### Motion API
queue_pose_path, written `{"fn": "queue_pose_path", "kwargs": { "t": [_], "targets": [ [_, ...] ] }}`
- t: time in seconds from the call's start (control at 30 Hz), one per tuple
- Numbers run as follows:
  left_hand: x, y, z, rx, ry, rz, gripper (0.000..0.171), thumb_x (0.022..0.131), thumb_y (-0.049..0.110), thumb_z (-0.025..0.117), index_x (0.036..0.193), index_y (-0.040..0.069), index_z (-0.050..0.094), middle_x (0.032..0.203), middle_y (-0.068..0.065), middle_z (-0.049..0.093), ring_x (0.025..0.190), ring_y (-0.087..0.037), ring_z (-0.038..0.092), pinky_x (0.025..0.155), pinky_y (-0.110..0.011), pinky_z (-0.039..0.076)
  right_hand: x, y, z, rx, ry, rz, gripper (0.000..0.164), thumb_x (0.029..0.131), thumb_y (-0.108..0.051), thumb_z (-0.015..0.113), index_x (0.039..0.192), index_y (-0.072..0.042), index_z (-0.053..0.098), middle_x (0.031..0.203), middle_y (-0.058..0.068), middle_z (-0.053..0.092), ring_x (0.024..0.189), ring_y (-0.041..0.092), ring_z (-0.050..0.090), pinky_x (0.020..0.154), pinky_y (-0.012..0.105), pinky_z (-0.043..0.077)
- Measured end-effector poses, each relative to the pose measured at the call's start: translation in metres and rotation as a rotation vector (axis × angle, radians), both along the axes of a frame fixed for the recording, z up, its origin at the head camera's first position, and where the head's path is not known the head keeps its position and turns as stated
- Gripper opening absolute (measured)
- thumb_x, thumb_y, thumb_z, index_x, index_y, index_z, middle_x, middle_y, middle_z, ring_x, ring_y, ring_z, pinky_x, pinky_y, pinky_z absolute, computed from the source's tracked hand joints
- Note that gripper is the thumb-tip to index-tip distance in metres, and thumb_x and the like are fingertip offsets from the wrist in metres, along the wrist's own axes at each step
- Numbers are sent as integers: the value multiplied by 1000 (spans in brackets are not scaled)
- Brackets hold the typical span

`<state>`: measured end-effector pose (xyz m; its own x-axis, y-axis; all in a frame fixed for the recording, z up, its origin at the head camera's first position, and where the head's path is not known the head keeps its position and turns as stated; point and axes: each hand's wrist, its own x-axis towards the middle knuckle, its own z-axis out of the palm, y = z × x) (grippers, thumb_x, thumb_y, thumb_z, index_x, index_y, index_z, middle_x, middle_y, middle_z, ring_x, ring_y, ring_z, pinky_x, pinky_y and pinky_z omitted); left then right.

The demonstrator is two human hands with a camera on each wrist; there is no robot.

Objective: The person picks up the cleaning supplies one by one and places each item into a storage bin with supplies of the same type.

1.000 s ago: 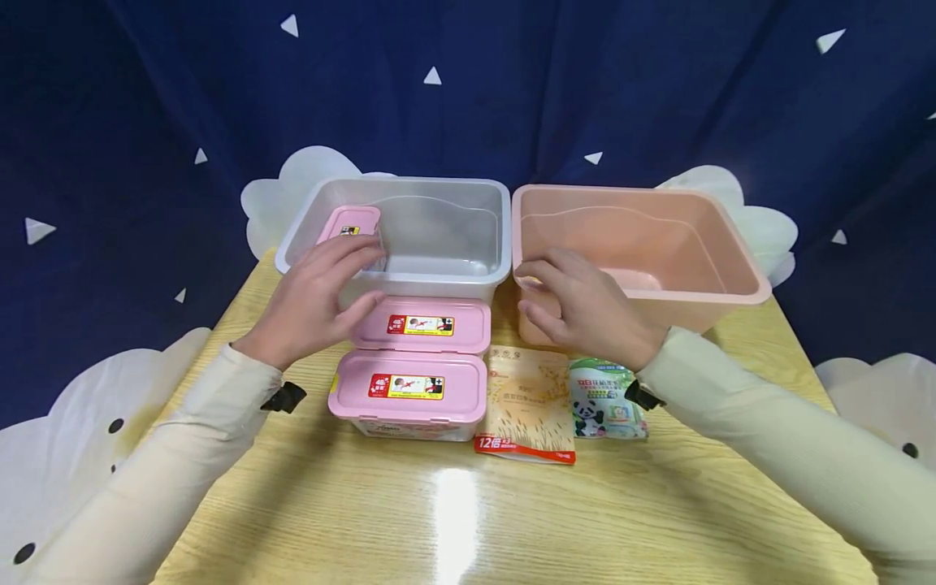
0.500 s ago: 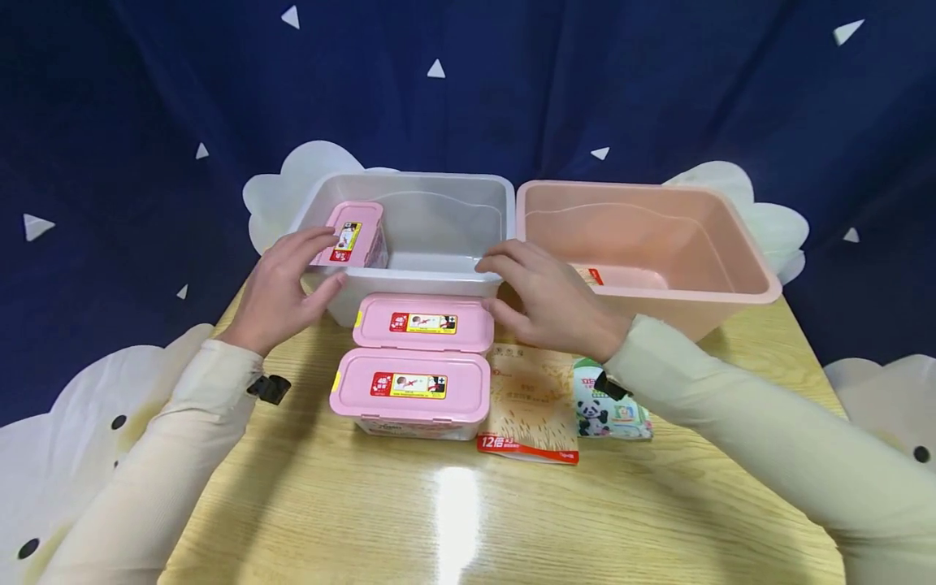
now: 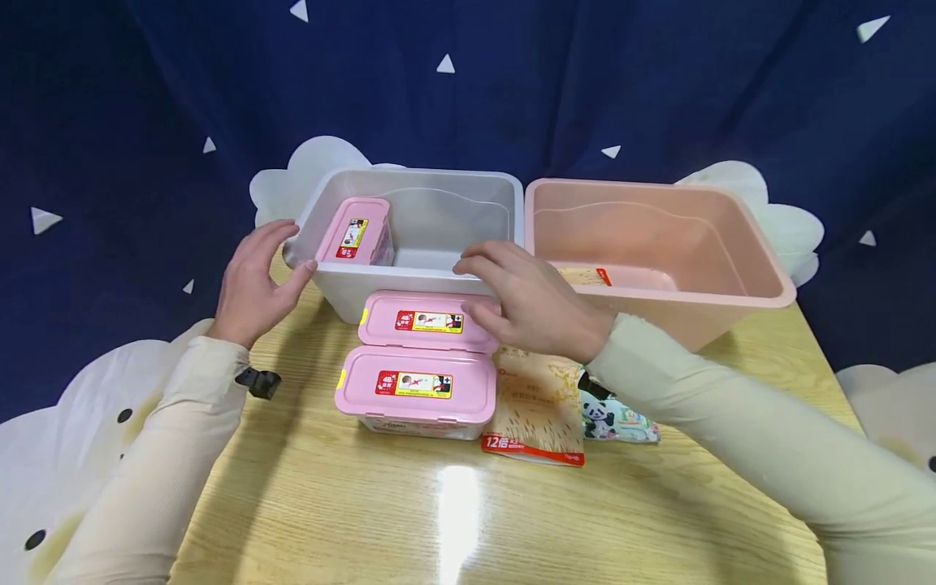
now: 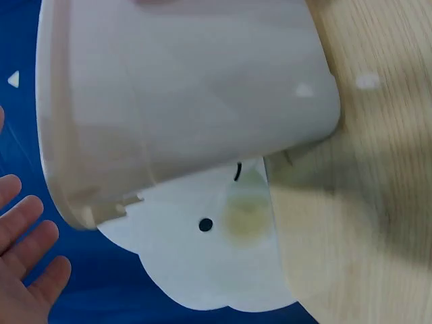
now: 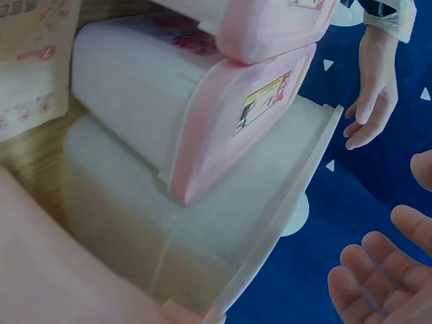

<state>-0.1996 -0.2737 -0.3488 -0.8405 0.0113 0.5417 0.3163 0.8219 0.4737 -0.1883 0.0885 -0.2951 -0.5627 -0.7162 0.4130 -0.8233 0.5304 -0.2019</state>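
My left hand is beside the front left corner of the white bin, thumb and fingers apart around the rim. Its fingers look relaxed in the left wrist view, with nothing in them. My right hand hovers over the bin's front rim, overlapping a pink-lidded box. Loosely bent, its fingers hold nothing in the right wrist view. A nearer pink-lidded box sits in front of that one. Inside the white bin, at its left end, lies another pink-lidded box.
A peach bin stands right of the white one, with a wheat-printed package partly showing inside. Flat on the table lie a tan wheat-printed pouch and a panda pouch, partly covered by my right sleeve.
My left hand has drawn left, off the box inside the white bin. My right hand has moved left from the peach bin to the white bin, uncovering the package inside the peach bin.
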Motion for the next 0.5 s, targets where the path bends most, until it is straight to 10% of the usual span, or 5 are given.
{"fn": "queue_pose_path", "kwargs": {
  "t": [0.5],
  "targets": [
    [-16, -3, -20, 231, -63, -25, 52, 89, 19, 65, 138, 5, 55, 147, -11, 52, 134, -29, 48, 104, -51, 42, 15, -20, -4, 46, -97, 29, 40, 92, -28, 62, 128, -10, 60, 133, 6, 57, 124, 23, 53, 109, 38, 43]
  ]
}}
